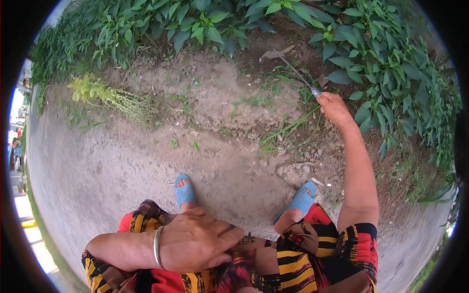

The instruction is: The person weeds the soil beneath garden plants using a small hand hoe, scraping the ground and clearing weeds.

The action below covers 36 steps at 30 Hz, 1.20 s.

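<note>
My right hand [334, 108] is closed around the handle of a small hand hoe [296, 71], at the upper right. Its thin metal shaft slants up and left to a blade lying at the soil among short weeds. Cut or loose grass stems [293, 128] lie just below that hand. My left hand [195, 240], with a silver bangle at the wrist, rests over my lap on the patterned clothing [298, 268]. Its fingers are loosely bent, thumb apart from the index finger, and nothing shows in them; the palm side is hidden.
Leafy green plants [386, 63] line the top and right of the soil bed. A pulled, yellowish weed [115, 97] lies at the left. My feet, in blue slippers [185, 193], stand on packed ground beside the bed. A stone [295, 172] sits near the right foot.
</note>
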Available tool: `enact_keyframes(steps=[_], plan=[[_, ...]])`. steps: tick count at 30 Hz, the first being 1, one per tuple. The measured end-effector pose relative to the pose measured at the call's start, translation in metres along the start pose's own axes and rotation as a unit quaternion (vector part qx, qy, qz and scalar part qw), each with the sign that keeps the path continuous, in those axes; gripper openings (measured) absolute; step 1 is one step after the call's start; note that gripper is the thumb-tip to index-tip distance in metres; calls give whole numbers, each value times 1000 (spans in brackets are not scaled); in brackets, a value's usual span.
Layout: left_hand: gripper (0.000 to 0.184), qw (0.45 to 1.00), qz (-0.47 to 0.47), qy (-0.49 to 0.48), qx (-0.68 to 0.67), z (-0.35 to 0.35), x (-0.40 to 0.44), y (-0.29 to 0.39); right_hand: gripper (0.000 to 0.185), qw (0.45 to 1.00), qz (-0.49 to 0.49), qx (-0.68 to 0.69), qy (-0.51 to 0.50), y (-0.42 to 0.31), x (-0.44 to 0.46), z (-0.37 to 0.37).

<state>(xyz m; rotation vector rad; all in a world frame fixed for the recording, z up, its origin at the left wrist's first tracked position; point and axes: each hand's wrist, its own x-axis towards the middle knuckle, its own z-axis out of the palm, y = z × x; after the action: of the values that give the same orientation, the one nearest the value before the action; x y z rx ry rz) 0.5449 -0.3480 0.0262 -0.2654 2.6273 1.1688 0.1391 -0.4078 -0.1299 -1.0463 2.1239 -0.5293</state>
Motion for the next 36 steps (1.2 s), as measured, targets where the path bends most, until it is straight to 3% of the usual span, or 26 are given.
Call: enact_keyframes(steps=[5, 7, 14, 16, 21, 24, 26, 27, 29, 32, 36], plan=[[48, 1000, -1, -3, 15, 0, 4, 2, 35, 998, -54, -16, 15, -17, 21, 33], [48, 1000, 0, -7, 19, 1, 6, 3, 39, 988, -125, -76, 58, -16, 35, 50], [48, 1000, 1, -1, 11, -1, 5, 1, 37, 989, -88, -107, 45, -12, 23, 29], [48, 1000, 3, -2, 8, 0, 3, 0, 36, 998, -32, -51, -8, -18, 15, 16], [49, 1000, 12, 3, -1, 1, 3, -3, 32, 998, 11, 63, -22, -26, 17, 30], [49, 1000, 11, 4, 0, 1, 3, -3, 30, 998, -30, 61, -18, -25, 25, 45], [49, 1000, 10, 5, 0, 0, 3, -3, 28, 984, -144, -90, 44, -19, 27, 55], [49, 1000, 10, 7, -1, 0, 2, -3, 28, 984, -144, -90, 43, -18, 24, 49], [49, 1000, 8, 10, -3, -1, 0, -3, 27, 996, -48, -64, -46, -17, 14, 23], [49, 1000, 8, 15, -4, 0, -2, -4, 26, 997, 26, 10, -68, -10, 3, 2], [48, 1000, 6, 13, -4, 0, -3, -3, 23, 996, 32, 42, -73, -16, 1, 0]])
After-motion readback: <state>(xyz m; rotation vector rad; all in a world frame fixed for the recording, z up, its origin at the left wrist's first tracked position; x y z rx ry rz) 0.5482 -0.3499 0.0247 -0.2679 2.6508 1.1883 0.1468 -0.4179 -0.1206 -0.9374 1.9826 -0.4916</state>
